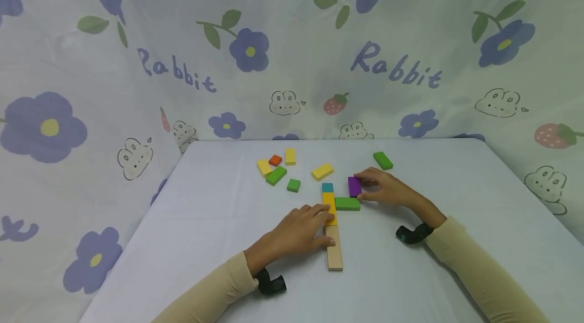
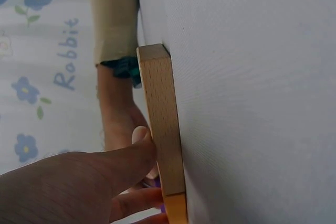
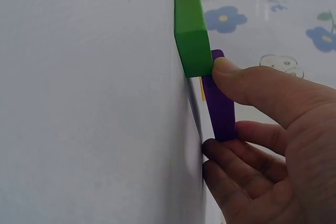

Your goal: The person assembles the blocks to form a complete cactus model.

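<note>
In the head view a straight row runs toward the person: a teal block (image 1: 327, 187), an orange block (image 1: 329, 201), then a wooden block (image 1: 335, 257). A green block (image 1: 348, 204) lies crosswise against the row's right side. My left hand (image 1: 298, 231) rests relaxed fingertips on the orange part and its thumb on the wooden part, also visible in the left wrist view on the wooden block (image 2: 163, 124). My right hand (image 1: 388, 188) pinches a purple block (image 1: 354, 187) just beyond the green one; in the right wrist view thumb and fingers hold the purple block (image 3: 221, 108) beside the green block (image 3: 191, 30).
Behind the row lie a pale yellow block (image 1: 322, 172), a small green block (image 1: 294, 185), a longer green block (image 1: 276, 175), a red block (image 1: 275, 160) and more yellow ones. Another green block (image 1: 382, 160) lies at the back right. A patterned cloth hangs behind the white table (image 1: 205, 201).
</note>
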{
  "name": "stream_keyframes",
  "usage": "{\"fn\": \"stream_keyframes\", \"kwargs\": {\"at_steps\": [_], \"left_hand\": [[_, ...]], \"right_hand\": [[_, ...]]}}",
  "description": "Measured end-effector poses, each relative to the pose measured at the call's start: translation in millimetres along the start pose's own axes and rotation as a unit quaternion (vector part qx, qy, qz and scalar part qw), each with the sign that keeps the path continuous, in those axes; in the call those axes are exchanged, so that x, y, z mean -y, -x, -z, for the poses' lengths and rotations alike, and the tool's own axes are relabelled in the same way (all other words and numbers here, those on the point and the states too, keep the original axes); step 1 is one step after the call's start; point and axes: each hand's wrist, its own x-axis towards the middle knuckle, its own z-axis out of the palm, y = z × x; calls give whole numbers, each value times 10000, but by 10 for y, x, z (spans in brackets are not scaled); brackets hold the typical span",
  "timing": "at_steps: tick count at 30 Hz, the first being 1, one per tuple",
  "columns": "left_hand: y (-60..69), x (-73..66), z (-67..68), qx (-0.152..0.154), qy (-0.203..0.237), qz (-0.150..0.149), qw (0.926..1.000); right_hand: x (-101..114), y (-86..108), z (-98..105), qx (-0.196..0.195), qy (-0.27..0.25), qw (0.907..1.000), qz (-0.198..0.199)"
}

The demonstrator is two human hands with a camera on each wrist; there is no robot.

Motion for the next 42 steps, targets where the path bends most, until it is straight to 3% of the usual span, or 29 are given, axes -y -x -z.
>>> {"fn": "stream_keyframes", "kwargs": {"at_steps": [42], "left_hand": [[-2,1,11,47,38,23,10000]], "right_hand": [[-92,27,-28,-172,-17,9993,322]]}}
